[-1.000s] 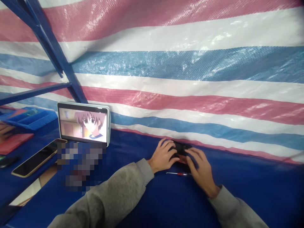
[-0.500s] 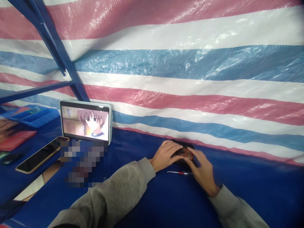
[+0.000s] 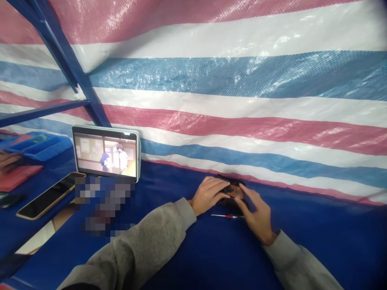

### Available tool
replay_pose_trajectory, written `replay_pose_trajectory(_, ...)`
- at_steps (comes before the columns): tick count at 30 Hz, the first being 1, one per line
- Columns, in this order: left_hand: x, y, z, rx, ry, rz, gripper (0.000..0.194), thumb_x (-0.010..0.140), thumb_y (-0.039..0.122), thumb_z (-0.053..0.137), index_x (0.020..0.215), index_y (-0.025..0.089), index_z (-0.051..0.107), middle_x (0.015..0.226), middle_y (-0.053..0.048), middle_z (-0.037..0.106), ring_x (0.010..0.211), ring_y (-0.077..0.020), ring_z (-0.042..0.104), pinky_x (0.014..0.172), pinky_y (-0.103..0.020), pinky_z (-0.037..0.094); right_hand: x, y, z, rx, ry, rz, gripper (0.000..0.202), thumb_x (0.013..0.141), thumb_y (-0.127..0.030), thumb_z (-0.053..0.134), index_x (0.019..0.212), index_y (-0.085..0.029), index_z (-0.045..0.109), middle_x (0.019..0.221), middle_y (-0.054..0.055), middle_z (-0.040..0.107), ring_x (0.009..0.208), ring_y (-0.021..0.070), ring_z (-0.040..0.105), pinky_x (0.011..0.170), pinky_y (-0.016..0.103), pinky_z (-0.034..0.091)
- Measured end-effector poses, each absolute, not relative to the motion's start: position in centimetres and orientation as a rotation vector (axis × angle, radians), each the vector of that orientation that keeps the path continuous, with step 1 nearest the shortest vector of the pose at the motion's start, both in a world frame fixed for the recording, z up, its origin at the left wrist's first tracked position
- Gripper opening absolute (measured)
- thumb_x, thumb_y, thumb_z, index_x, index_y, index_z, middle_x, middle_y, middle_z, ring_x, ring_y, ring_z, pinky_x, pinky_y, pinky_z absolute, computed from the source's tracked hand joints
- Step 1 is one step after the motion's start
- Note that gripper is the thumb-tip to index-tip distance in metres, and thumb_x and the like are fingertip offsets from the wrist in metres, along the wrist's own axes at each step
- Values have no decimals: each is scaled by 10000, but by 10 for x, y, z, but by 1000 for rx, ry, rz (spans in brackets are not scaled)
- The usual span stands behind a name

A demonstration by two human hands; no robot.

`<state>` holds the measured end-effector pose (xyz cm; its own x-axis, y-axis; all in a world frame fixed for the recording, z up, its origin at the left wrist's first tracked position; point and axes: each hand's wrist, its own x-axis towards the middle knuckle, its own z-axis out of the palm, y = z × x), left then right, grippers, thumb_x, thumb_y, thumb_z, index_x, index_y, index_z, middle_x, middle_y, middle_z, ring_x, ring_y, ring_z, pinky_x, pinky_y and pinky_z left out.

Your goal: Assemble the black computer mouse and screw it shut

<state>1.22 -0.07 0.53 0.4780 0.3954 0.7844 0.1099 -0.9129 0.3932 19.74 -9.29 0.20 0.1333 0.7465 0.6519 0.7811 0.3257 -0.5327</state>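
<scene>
My left hand (image 3: 208, 194) and my right hand (image 3: 256, 212) both rest on a small black device (image 3: 232, 190) with a brown inner part showing, lying on the blue table cover (image 3: 211, 249) near the striped tarp wall. Fingers of each hand grip its sides. A thin screwdriver (image 3: 227, 216) with a red handle lies on the cover just in front of the device, between my wrists, touched by neither hand. Grey sleeves cover both my arms.
A tablet (image 3: 105, 153) playing a cartoon stands at the left against the tarp. A phone (image 3: 48, 196) lies flat further left. Blue bins (image 3: 39, 145), a red mat (image 3: 18, 177) and another person's hand (image 3: 7, 160) sit at the far left. A blue metal frame (image 3: 69, 68) rises behind.
My fingers have shifted on the device, uncovering its brown inner part. The tablet picture has changed scene. The view has drifted slightly.
</scene>
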Motion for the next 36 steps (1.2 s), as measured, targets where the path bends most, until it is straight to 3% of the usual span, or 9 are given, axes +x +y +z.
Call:
replay_pose_trajectory(25, 13, 3, 3, 2395, 383, 1465, 409, 944, 378, 591, 1306, 189, 570, 1162, -99, 695, 1076, -210, 660, 936, -356, 524, 199, -93, 2, -1414, -1460, -6, 325, 850, -388, 632, 1102, -187, 669, 1055, 91, 735, 945, 240, 701, 881, 379, 561)
replay_pose_trajectory(36, 12, 1, 4, 2393, 383, 1433, 425, 948, 366, 588, 1337, 199, 548, 1178, -94, 691, 1068, -200, 666, 942, -348, 529, 203, -94, -6, -1425, -1439, 118, 354, 841, -369, 656, 1144, -187, 642, 1087, 105, 727, 958, 240, 703, 889, 392, 569)
